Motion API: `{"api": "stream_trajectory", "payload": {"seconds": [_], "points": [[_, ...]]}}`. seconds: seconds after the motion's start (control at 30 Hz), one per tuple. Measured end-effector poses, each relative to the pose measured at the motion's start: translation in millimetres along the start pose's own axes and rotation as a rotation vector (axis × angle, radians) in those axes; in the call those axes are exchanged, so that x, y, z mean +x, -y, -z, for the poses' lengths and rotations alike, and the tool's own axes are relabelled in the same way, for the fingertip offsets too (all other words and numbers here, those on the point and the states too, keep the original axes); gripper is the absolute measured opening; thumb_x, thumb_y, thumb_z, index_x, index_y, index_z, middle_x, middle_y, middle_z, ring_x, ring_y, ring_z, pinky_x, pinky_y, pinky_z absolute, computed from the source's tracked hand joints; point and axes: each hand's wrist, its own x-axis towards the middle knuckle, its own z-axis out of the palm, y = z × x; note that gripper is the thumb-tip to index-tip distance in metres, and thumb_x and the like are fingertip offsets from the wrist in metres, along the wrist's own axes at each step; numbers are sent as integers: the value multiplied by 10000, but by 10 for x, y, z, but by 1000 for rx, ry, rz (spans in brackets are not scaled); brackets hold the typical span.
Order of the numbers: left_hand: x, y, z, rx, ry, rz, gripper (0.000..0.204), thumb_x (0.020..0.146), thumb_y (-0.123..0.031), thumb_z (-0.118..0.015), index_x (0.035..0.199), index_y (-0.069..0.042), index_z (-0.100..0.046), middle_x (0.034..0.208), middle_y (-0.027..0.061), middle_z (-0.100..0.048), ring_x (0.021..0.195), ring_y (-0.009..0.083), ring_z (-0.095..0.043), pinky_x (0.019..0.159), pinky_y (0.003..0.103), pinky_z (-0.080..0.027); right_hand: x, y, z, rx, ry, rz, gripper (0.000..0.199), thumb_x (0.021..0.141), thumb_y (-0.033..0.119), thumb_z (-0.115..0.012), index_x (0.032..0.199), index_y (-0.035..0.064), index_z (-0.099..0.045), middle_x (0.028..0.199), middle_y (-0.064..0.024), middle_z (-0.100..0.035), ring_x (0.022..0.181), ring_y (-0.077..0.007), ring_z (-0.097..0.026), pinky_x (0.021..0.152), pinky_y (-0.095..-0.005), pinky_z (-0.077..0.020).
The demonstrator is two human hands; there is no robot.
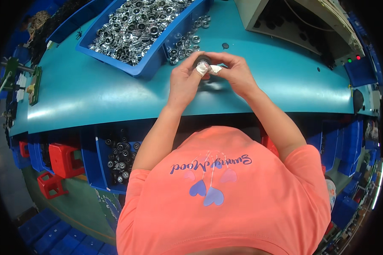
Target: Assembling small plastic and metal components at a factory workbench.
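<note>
Over the teal table (115, 95) my two hands meet around a small round black part (201, 58) with a clear, shiny lower rim. My left hand (184, 83) grips it from the left, fingers curled behind it. From the other side my right hand (239, 76) is closed on the same part, its thumb pointing inward. White wrapping covers both thumb tips. Something small and red shows just under the thumbs; I cannot make out what it is. My fingers hide much of the part.
A blue bin (155, 60) heaped with clear-and-black wheel-like parts stands at the back left. Several loose ones (185, 46) lie beside it. A black disc (225, 45) lies near a beige open-fronted box (252, 15). Below the table edge are another blue bin (101, 163) and red stools (61, 160).
</note>
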Motion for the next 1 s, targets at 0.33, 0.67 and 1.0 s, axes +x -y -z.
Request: {"api": "stream_trajectory", "payload": {"seconds": [0.33,0.67,1.0], "points": [[-323,93,56,43,3,-29,258,937,-68,-717,1186,-1,-715,965,21,-700,829,83,-631,727,232,-541,-609,-154,-567,188,-312,85,417,835,-88,-708,1243,2,-694,1107,-59,-614,1055,-172,-662,951,-287,-554],[-288,50,5,-35,7,65,274,944,-128,-724,1193,-13,-718,991,28,-710,867,99,-654,748,246,-556,-586,-246,-543,-6,-380,159,374,862,-25,-725,1233,21,-701,1056,-59,-666,971,-151,-657,855,-282,-562],[-309,122,-380,133,-27,30,366,1030,-37,-521,1391,-5,-573,1208,89,-658,1062,152,-646,986,327,-554,-417,-219,126,324,-58,-101,409,896,53,-732,1286,-34,-640,1159,-111,-703,1024,-166,-662,886,-298,-538]]}}
